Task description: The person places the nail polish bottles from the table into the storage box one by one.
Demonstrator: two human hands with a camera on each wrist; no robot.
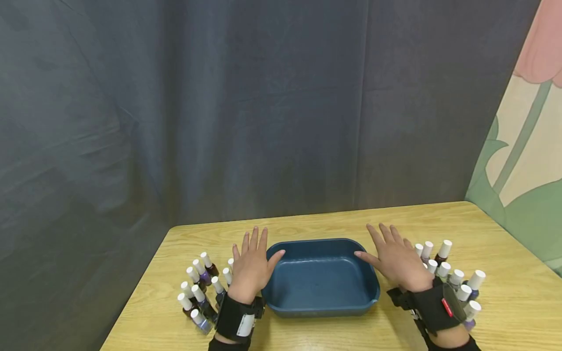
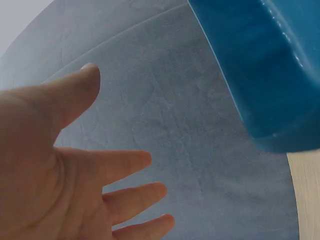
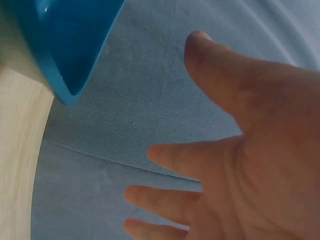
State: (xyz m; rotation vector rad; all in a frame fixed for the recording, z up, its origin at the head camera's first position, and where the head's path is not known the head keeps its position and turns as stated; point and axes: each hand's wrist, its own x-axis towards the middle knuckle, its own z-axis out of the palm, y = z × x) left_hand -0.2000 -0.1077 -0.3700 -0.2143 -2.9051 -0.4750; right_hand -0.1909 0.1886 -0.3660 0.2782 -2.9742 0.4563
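Two bare hands, the left hand (image 1: pixel 251 273) and the right hand (image 1: pixel 401 263), reach forward with their backs showing, at opposite ends of a blue rectangular plastic tub (image 1: pixel 322 280) on the wood-grain worktop (image 1: pixel 325 336). On both, the fingers are straight and spread apart, thumbs pointing inward; the wrist views show a gap between each hand and the tub. White-capped nail polish bottles (image 1: pixel 199 294) stand beside the left hand, and a second cluster of nail polish bottles (image 1: pixel 456 278) beside the right. Behind hangs a dark grey curtain (image 1: pixel 272 112).
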